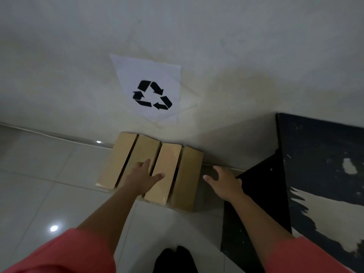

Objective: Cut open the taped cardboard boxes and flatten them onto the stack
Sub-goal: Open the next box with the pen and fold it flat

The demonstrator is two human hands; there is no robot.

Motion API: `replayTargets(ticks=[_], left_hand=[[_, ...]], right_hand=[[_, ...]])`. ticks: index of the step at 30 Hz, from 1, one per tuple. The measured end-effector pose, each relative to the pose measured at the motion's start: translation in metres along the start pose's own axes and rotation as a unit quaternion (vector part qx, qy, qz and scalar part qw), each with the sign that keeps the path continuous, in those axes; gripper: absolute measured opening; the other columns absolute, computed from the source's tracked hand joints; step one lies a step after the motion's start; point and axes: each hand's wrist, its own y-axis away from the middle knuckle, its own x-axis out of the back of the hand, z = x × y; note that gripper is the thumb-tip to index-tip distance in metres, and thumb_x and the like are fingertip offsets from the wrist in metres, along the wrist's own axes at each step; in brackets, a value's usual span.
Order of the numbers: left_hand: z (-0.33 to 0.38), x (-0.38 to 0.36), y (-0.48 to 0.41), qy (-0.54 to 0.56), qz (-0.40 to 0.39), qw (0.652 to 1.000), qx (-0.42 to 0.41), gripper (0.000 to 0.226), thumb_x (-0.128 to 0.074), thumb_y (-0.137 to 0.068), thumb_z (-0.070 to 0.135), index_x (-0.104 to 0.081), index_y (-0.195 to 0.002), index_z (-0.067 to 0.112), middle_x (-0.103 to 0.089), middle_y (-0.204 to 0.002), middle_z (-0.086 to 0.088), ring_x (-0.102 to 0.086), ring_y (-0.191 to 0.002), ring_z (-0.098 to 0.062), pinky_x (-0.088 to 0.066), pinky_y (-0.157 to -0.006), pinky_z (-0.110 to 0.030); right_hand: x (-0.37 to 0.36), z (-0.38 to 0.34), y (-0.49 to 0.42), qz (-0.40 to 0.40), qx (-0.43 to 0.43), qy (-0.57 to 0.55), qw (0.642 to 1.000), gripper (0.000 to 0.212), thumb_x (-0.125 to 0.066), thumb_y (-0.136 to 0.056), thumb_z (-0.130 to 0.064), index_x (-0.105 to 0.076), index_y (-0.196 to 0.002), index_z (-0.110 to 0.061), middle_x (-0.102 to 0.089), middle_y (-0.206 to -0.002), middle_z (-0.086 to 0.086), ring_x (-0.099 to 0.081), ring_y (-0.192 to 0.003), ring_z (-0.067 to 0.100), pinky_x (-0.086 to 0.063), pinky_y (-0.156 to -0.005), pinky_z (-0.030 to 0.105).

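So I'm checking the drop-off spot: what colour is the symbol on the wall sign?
Black recycling arrows on a white paper sign, seen in the head view.

Dim, flat indoor light leaves the wall point(216, 46) grey and mottled, while two small white glare spots shine on the glossy floor tiles point(39, 174). A soft shadow lies just right of the cardboard point(171, 164). The picture is slightly soft throughout, and the wide lens bends the skirting line point(49, 133) near the edges.
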Motion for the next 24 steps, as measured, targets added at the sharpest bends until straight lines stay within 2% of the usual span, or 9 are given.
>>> replayTargets(ticks=[7,11,16,18,20,22,24], left_hand=[[-0.029,-0.062,-0.102,0.019,0.006,1.0,0.017,0.097,-0.061,-0.08,0.065,-0.019,-0.152,0.017,-0.026,-0.154,-0.012,-0.031,-0.139,-0.032,-0.034,-0.11,-0.048],[-0.051,-0.103,-0.167,0.038,0.005,0.999,0.018,0.088,-0.062,-0.081,0.062,-0.026,-0.15,0.02,-0.034,-0.149,-0.014,-0.036,-0.135,-0.032,-0.036,-0.107,-0.049],[-0.068,-0.149,-0.221,0.054,0.042,0.997,0.019,0.095,-0.068,-0.08,0.056,-0.019,-0.152,0.018,-0.029,-0.15,-0.015,-0.035,-0.134,-0.035,-0.036,-0.107,-0.052],[-0.078,-0.166,-0.236,0.061,0.039,0.996,0.044,0.1,-0.069,-0.077,0.058,-0.017,-0.151,0.019,-0.03,-0.15,-0.016,-0.035,-0.134,-0.036,-0.036,-0.107,-0.053],[-0.086,-0.181,-0.242,0.055,0.043,0.996,0.057,0.107,-0.068,-0.074,0.064,-0.011,-0.152,0.019,-0.028,-0.151,-0.016,-0.032,-0.136,-0.037,-0.033,-0.108,-0.053],[-0.089,-0.191,-0.245,0.047,0.069,0.994,0.069,0.118,-0.069,-0.071,0.067,-0.002,-0.154,0.017,-0.023,-0.154,-0.017,-0.027,-0.14,-0.036,-0.029,-0.111,-0.051],[-0.086,-0.195,-0.247,0.032,0.088,0.992,0.084,0.122,-0.07,-0.07,0.067,-0.001,-0.153,0.011,-0.02,-0.156,-0.017,-0.022,-0.143,-0.034,-0.025,-0.113,-0.048]], right_hand=[[-0.074,0.02,-0.089,-0.034,-0.049,-0.075,0.995,0.078,-0.05,-0.088,-0.061,-0.019,-0.151,-0.026,-0.023,-0.157,0.002,-0.024,-0.142,0.024,-0.017,-0.114,0.046],[-0.124,0.036,-0.145,-0.051,-0.091,-0.126,0.986,0.092,-0.056,-0.082,-0.064,-0.01,-0.153,-0.027,-0.017,-0.159,0.001,-0.02,-0.144,0.027,-0.014,-0.114,0.047],[-0.179,0.052,-0.201,-0.045,-0.133,-0.256,0.956,0.119,-0.067,-0.063,-0.073,-0.002,-0.152,-0.028,-0.017,-0.159,0.001,-0.023,-0.143,0.026,-0.021,-0.115,0.051],[-0.203,0.056,-0.215,-0.052,-0.16,-0.3,0.939,0.126,-0.07,-0.059,-0.073,-0.002,-0.153,-0.025,-0.022,-0.157,0.001,-0.029,-0.141,0.025,-0.026,-0.114,0.046],[-0.225,0.058,-0.223,-0.046,-0.184,-0.354,0.916,0.134,-0.076,-0.05,-0.072,-0.01,-0.153,-0.019,-0.036,-0.151,0.002,-0.041,-0.134,0.023,-0.036,-0.109,0.038],[-0.242,0.058,-0.227,-0.027,-0.196,-0.399,0.895,0.133,-0.081,-0.037,-0.072,-0.03,-0.146,-0.015,-0.053,-0.136,0.001,-0.056,-0.118,0.02,-0.048,-0.095,0.033],[-0.253,0.057,-0.23,-0.021,-0.203,-0.441,0.874,0.098,-0.084,-0.052,-0.059,-0.049,-0.132,-0.014,-0.062,-0.117,-0.001,-0.061,-0.099,0.018,-0.051,-0.076,0.025]])
